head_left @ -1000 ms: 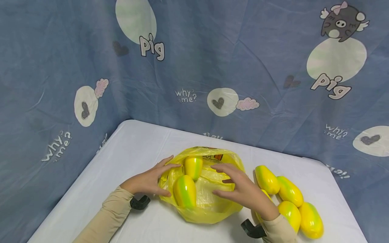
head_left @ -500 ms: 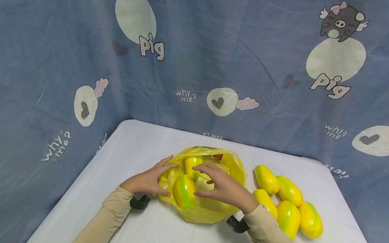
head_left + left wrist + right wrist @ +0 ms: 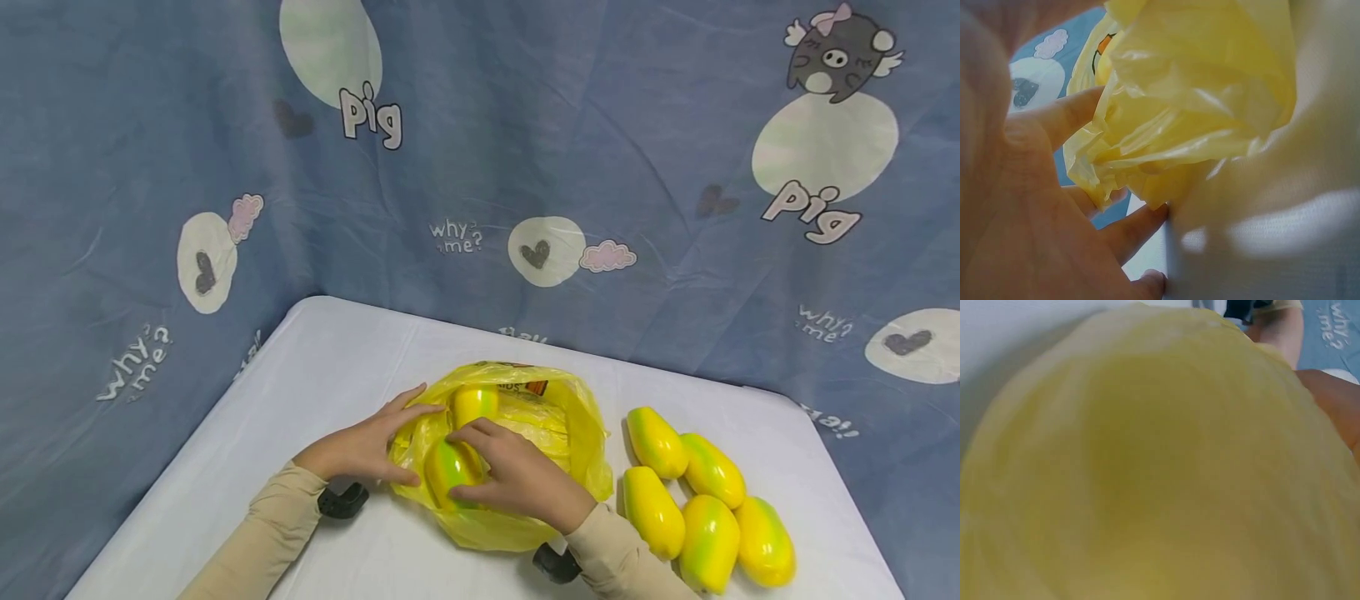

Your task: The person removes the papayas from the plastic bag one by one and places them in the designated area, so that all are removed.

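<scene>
A yellow plastic bag (image 3: 525, 533) stands with its mouth spread wide on the white table. Inside are two glossy yellow-green mangoes, a rear mango (image 3: 476, 403) and a front mango (image 3: 450, 467). My right hand (image 3: 517, 479) reaches in and grips the front mango, thumb on its near side and fingers over its far side. At the bag's left rim, my left hand (image 3: 363, 446) touches the plastic with spread fingers. The left wrist view shows those fingers against the crumpled bag (image 3: 1191, 94). Bag film (image 3: 1147, 456) fills most of the right wrist view, hiding the right fingers.
Several more mangoes (image 3: 708, 533) lie in a cluster on the table (image 3: 360, 350), to the right of the bag. A blue printed cloth (image 3: 420, 167) hangs behind the table. Each wrist wears a black camera mount (image 3: 343, 500).
My right hand has moved left and down, from over the bag's right side onto the front mango, and its fingers have closed round it. The left hand stays at the rim.
</scene>
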Available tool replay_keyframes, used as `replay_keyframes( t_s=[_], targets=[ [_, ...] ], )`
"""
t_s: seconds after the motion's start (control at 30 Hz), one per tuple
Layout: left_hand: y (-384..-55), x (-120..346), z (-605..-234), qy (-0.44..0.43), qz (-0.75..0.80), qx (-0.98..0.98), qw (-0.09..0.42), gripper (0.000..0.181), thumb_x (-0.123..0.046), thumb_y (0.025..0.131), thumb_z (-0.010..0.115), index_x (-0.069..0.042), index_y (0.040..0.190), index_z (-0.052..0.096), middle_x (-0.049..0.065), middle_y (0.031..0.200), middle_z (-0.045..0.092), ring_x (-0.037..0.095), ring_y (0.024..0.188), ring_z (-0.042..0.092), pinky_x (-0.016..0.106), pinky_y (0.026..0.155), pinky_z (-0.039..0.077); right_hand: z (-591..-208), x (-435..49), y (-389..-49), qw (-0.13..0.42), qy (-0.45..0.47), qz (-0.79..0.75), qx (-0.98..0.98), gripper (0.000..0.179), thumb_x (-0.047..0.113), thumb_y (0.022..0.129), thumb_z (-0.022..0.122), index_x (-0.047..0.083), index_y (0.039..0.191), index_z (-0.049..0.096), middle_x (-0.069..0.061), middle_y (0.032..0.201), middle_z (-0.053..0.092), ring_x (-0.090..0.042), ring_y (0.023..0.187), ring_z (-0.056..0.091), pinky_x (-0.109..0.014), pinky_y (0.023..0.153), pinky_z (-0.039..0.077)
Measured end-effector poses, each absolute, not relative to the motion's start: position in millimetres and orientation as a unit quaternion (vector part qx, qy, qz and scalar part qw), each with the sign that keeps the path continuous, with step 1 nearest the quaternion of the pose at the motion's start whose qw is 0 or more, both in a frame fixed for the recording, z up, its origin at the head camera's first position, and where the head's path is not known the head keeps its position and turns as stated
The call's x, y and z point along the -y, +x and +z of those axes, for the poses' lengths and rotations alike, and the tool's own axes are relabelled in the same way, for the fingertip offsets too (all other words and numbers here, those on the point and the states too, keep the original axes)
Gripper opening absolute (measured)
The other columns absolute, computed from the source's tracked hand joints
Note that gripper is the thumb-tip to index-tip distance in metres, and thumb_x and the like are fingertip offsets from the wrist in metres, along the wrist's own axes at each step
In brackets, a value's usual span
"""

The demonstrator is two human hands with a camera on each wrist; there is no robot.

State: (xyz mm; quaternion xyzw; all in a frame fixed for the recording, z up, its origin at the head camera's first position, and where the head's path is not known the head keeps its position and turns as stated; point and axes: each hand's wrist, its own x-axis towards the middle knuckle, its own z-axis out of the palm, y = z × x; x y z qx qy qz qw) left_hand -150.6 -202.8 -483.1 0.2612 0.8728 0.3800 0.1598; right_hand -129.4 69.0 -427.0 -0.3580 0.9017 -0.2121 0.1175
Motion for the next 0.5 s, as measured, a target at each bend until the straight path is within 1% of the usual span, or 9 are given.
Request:
replay_keyframes(
  t_s=[0.2, 0.37, 0.5],
  targets=[
    [-150.6, 203.1, -483.6, 0.265, 0.382, -0.872, 0.156, 0.097, -0.041, 0.075, 0.088, -0.021, 0.158, 0.041, 0.019, 0.173, 0.006, 0.05, 0.155, 0.021, 0.073, 0.114, 0.035, -431.2, -63.6, -126.4, 0.117, -0.34, -0.216, -0.908, 0.063, 0.051, 0.087, 0.079, 0.023, 0.14, 0.06, 0.001, 0.138, 0.062, -0.012, 0.116, 0.064, -0.035, 0.099, 0.056],
    [-151.2, 202.5, -484.1, 0.265, 0.376, -0.874, 0.156, 0.097, -0.042, 0.076, 0.088, -0.021, 0.158, 0.041, 0.018, 0.174, 0.006, 0.05, 0.155, 0.022, 0.072, 0.113, 0.036, -433.0, -63.9, -126.9, 0.125, -0.342, -0.23, -0.902, 0.067, 0.049, 0.086, 0.081, 0.023, 0.142, 0.058, 0.0, 0.139, 0.062, -0.013, 0.117, 0.064, -0.033, 0.099, 0.057],
    [-151.4, 203.0, -484.8, 0.262, 0.373, -0.876, 0.157, 0.097, -0.044, 0.076, 0.088, -0.023, 0.158, 0.041, 0.018, 0.174, 0.006, 0.05, 0.155, 0.021, 0.072, 0.113, 0.036, -434.6, -65.7, -128.6, 0.134, -0.341, -0.236, -0.9, 0.069, 0.05, 0.086, 0.081, 0.024, 0.145, 0.056, -0.001, 0.141, 0.061, -0.015, 0.12, 0.063, -0.035, 0.1, 0.056]
  ],
)
